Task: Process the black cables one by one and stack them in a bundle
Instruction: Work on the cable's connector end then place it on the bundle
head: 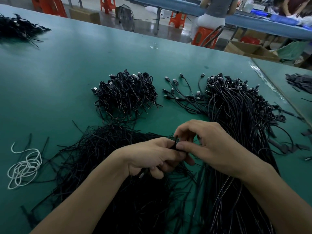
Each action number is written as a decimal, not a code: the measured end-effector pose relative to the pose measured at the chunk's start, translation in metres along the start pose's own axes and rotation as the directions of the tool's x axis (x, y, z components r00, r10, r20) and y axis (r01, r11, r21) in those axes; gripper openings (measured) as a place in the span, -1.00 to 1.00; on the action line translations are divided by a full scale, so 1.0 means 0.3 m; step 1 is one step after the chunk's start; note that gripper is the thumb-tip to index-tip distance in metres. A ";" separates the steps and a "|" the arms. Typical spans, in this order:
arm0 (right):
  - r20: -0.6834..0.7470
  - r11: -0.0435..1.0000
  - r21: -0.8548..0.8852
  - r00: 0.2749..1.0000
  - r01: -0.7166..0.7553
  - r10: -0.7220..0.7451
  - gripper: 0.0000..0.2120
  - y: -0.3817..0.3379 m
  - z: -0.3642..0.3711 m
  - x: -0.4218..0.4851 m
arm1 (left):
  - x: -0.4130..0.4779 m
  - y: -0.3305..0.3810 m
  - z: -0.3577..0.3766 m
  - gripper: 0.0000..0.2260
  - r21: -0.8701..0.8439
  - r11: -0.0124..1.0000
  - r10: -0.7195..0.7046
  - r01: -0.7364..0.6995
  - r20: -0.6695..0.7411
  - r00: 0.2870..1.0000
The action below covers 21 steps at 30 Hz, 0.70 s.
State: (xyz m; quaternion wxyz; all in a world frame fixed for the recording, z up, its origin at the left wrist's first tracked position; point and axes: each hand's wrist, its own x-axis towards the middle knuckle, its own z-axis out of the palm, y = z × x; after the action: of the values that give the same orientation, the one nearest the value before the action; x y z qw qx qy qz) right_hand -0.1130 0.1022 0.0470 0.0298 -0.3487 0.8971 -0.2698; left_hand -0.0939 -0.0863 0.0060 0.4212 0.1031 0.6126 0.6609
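head view: a big green table [67, 73] fills most of the picture. past its far edge, at 12 o'clock, there is a shiny floor with orange stools [177, 19], a round fan [126, 17] and a long blue table [253, 22]. a person [212, 12] sits on a stool at 1 o'clock, back turned. a brown cardboard box [249, 48] stands open at 2 o'clock.

both hands meet low in the middle of the table. the left hand [152, 157] is curled tight round a folded black cable [175, 143], and a silver plug end [141, 175] peeks out under its fingers. the right hand [211, 149] comes in from 3 o'clock and pinches the same cable with thumb and bent fingers, touching the left hand. a short black bit sticks up between the two thumbs.

under the left arm, from 6 to 9 o'clock, lies a messy heap of thin black strands [101, 157]. under the right arm, from 5 up to 2 o'clock, lies a thick bunch of long black cables [236, 119] with plugs at the far end. a few of them fan out toward 12 o'clock.

at 11 o'clock from the hands sits a pile of small coiled cables [125, 93], heaped on each other. a tangle of white string [25, 166] lies at 9 o'clock. another black heap [16, 29] sits far off at 10 o'clock, in the table's corner. dark flat strips [298, 81] lie at 3 o'clock, near the right edge.
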 end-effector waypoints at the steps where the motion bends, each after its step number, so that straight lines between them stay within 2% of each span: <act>1: 0.019 1.000 -0.003 1.000 0.011 -0.011 -0.90 -0.001 -0.006 0.001 | 0.001 -0.001 0.000 -0.79 0.007 1.000 -0.004 0.004 0.002 1.000; 6: 0.146 0.997 -0.068 0.989 0.024 -0.013 -0.96 0.007 -0.012 0.006 | 0.000 -0.002 -0.002 -0.79 0.050 0.998 -0.032 0.031 0.003 0.999; 14: 0.167 0.995 -0.080 0.985 0.053 -0.039 -0.97 0.007 -0.021 0.016 | 0.015 -0.015 -0.009 -0.81 0.000 0.999 -0.046 0.046 0.073 0.996; 16: 0.158 0.993 -0.107 0.987 0.045 -0.027 -0.93 0.011 -0.013 0.016 | 0.025 -0.018 -0.011 -0.82 -0.069 0.997 -0.024 0.029 0.081 0.996; 18: 0.126 0.994 -0.103 0.992 0.024 -0.010 -0.88 0.014 -0.004 0.014 | 0.034 -0.019 -0.015 -0.79 -0.224 0.974 -0.010 0.030 0.089 0.996; 21: 0.032 0.998 -0.063 1.000 0.001 0.001 -0.87 0.021 0.001 0.004 | 0.037 -0.016 -0.024 -0.85 -0.497 0.867 0.041 0.043 0.157 0.987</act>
State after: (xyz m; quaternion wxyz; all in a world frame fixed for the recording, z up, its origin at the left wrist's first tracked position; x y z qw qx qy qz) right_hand -0.1175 0.1052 0.0437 0.0330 -0.3535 0.9046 -0.2358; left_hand -0.1035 -0.0844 -0.0041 0.4821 0.0442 0.3849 0.7858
